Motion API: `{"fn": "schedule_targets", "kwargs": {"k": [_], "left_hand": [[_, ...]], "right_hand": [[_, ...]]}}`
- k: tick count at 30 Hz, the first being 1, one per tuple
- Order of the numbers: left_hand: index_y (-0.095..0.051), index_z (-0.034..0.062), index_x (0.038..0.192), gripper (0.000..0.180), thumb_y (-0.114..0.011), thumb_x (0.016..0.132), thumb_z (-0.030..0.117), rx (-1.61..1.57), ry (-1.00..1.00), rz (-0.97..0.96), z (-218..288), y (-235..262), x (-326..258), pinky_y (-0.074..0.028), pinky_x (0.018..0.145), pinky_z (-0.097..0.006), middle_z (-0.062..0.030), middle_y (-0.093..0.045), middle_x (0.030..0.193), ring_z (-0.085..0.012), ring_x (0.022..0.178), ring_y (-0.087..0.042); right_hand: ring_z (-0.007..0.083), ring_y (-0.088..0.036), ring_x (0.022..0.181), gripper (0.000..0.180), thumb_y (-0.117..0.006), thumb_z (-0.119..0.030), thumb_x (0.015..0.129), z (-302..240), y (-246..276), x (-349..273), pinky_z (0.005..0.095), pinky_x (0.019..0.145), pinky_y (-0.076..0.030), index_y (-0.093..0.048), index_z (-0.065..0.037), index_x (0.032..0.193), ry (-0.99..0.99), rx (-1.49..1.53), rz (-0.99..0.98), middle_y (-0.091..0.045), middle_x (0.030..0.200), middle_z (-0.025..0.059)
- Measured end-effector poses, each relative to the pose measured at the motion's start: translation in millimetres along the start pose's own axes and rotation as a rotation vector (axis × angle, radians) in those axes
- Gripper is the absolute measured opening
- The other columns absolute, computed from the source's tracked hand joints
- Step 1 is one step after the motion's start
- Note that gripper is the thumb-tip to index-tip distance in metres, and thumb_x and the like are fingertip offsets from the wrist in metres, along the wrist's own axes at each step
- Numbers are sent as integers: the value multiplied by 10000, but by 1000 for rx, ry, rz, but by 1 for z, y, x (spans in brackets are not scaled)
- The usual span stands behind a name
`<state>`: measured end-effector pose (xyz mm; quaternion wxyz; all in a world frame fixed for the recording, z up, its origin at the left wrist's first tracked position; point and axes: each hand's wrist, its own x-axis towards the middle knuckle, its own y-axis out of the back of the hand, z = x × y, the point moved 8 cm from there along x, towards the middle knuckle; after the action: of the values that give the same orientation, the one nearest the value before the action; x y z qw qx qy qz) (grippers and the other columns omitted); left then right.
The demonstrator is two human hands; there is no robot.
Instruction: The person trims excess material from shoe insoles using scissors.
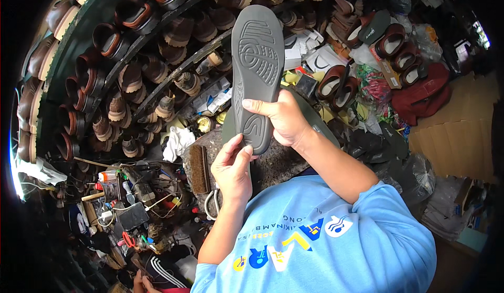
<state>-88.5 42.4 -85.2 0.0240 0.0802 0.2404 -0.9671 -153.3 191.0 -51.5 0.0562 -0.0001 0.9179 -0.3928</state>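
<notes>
Before me stands a grey shoe sole (257, 64), toe end pointing away, its patterned face turned up. My right hand (283, 118) is closed round its right edge near the heel, with the thumb laid across the face. At the heel's lower left, my left hand (233, 169) pinches the edge between thumb and fingertips. Behind the sole, a dark green flat piece (317, 117) is partly hidden. A dark, rough-topped block (278, 168) lies under my hands, and a brown bristle brush (198, 168) rests on its left side.
Shelves of brown shoes (139, 72) curve along the left and far side. Finished dark shoes (338, 88) sit among plastic bags at right, near a maroon cloth (422, 93) and cardboard (457, 130). Tools and cables (131, 214) clutter the lower left, where another person's hand (142, 282) shows.
</notes>
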Motion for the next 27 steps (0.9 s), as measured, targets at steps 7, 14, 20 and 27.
{"fn": "schedule_targets", "kwargs": {"k": [7, 14, 20, 27], "left_hand": [[-586, -75, 1243, 367, -637, 880, -81, 23, 15, 23, 1, -2, 0, -604, 713, -289, -135, -655, 1060, -167, 824, -667], [-539, -2, 1230, 390, -652, 857, -4, -250, 181, 21, -2, 1, 4, -616, 718, -306, -122, -663, 1036, -188, 831, -691], [-539, 11, 1225, 370, -621, 864, -12, -378, 228, -64, -8, -1, 5, -628, 693, -313, -127, -666, 1065, -193, 826, -702], [-566, -21, 1204, 368, -671, 851, -28, -374, 178, -64, -5, 1, 4, -612, 757, -324, -119, -630, 1103, -211, 880, -685]], "right_hand": [[211, -666, 933, 290, -642, -30, 878, 9, 9, 2, 363, 867, -553, -611, 23, 1162, -137, 110, -26, -661, 1047, 106], [278, -546, 1221, 699, -650, -51, 792, 11, -16, -10, 434, 1074, -441, -383, -21, 1438, -185, 328, -434, -542, 1302, 170], [273, -536, 1259, 721, -708, -37, 831, 11, -20, -10, 438, 1101, -422, -371, -34, 1468, -120, 306, -532, -551, 1323, 132], [265, -552, 1237, 692, -695, -45, 854, 11, -20, -11, 433, 1094, -424, -370, -30, 1464, -119, 296, -510, -549, 1322, 159]]}}
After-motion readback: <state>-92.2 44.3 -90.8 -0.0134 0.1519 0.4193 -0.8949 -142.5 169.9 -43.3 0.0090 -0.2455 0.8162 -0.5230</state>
